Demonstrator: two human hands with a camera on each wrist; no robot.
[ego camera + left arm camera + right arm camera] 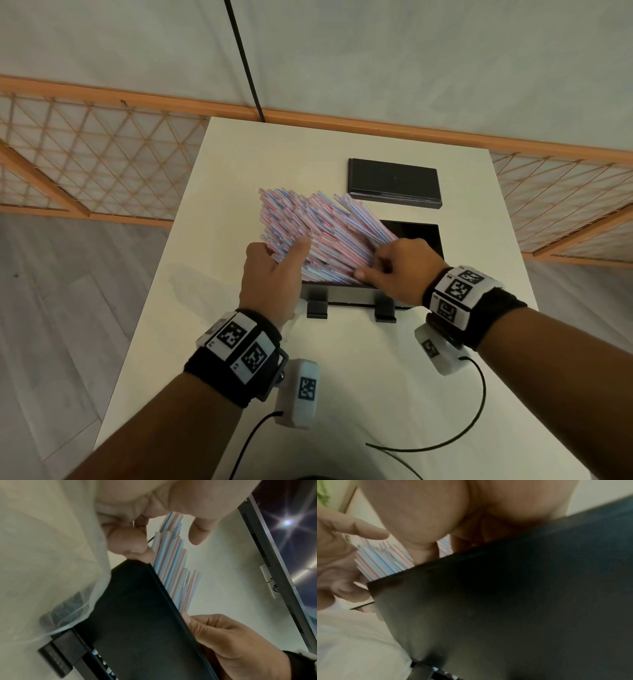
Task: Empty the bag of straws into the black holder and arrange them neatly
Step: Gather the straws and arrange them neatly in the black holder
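In the head view, the straws (318,236) fanned up and left out of the holder (424,236), blocking its left half, with both hands at its near edge. The holder's right part lay open. A black lid (394,181) sat just above, leaving a narrow gap. The table (212,205) was bare at left and lower centre.

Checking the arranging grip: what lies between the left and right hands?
The fanned straws, leaning out of the black holder, lie between left hand and right hand, clearest in the head view.
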